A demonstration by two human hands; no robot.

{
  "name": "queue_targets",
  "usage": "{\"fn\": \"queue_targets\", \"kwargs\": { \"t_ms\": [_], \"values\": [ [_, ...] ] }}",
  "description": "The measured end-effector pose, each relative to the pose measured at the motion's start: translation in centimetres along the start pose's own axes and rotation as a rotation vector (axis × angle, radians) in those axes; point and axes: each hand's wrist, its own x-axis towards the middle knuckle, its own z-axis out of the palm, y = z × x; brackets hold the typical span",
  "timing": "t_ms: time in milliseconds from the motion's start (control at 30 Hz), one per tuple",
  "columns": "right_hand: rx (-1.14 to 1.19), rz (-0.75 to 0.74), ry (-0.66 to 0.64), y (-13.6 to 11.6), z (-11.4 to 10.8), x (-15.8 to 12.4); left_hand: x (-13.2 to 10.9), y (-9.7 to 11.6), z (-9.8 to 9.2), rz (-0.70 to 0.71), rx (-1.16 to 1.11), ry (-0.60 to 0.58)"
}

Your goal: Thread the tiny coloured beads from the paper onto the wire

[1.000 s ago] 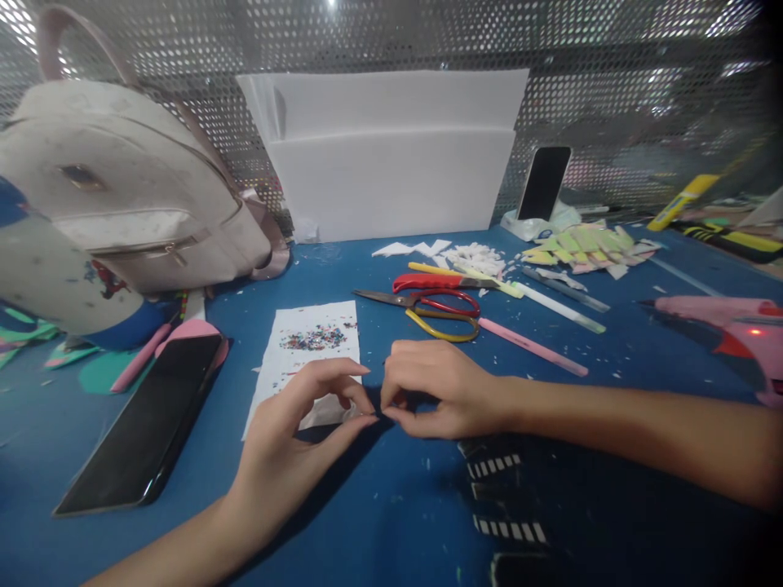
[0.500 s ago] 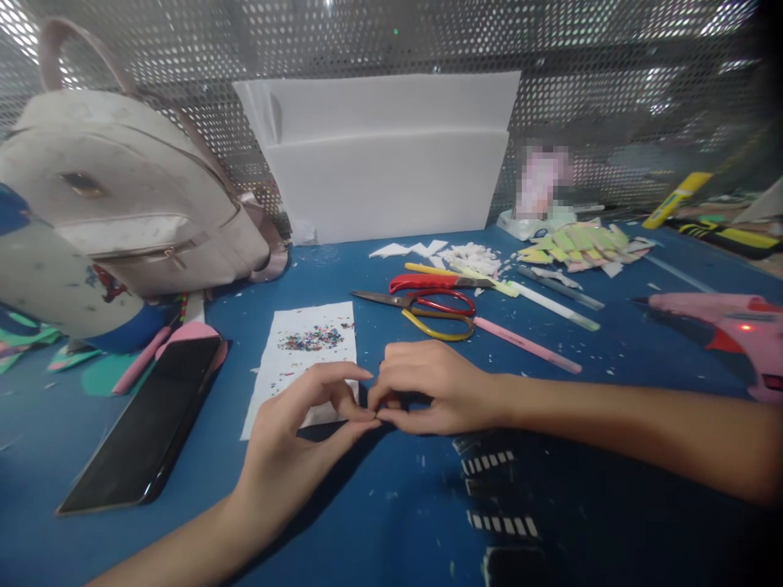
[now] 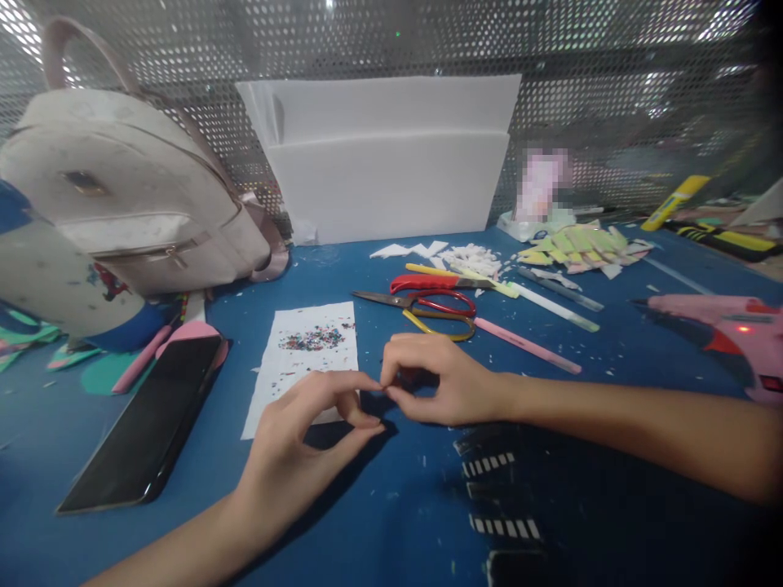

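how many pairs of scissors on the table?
2. The red-handled scissors lie just beyond the right hand; the yellow-handled scissors lie right beside them, partly under the red handles. More may be hidden in the clutter at the far right.

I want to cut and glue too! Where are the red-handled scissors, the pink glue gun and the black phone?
Red-handled metal scissors (image 3: 435,284), head view, on the red handle.
Pink plastic glue gun (image 3: 710,308), head view, on its barrel.
Flat black phone (image 3: 147,424), head view, on its dark screen.
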Motion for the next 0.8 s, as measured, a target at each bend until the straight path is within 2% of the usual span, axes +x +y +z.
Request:
{"fn": "queue_targets", "kwargs": {
  "t_ms": [133, 233, 467, 600, 800],
  "values": [
    [0.046, 0.114, 0.092, 0.1, -0.3, 0.2, 0.2, 0.1, 0.0, -0.027, -0.017, -0.088],
    [0.076, 0.151, 0.110, 0.2, -0.4, 0.4, 0.2, 0.2, -0.1, -0.038, -0.025, -0.103],
    [0.060, 0.102, 0.064, 0.0, -0.3, 0.4, 0.5, -0.1, -0.4, -0.180, -0.137, -0.003],
    [0.034, 0.064, 0.040, -0.3, -0.3, 0.4, 1.1, -0.4, -0.4, -0.270, -0.235, 0.005],
    [0.008, 0.024, 0.026, -0.2, -0.3, 0.3, 1.2, -0.5, -0.5, -0.271, -0.233, -0.005]
  ]
}}
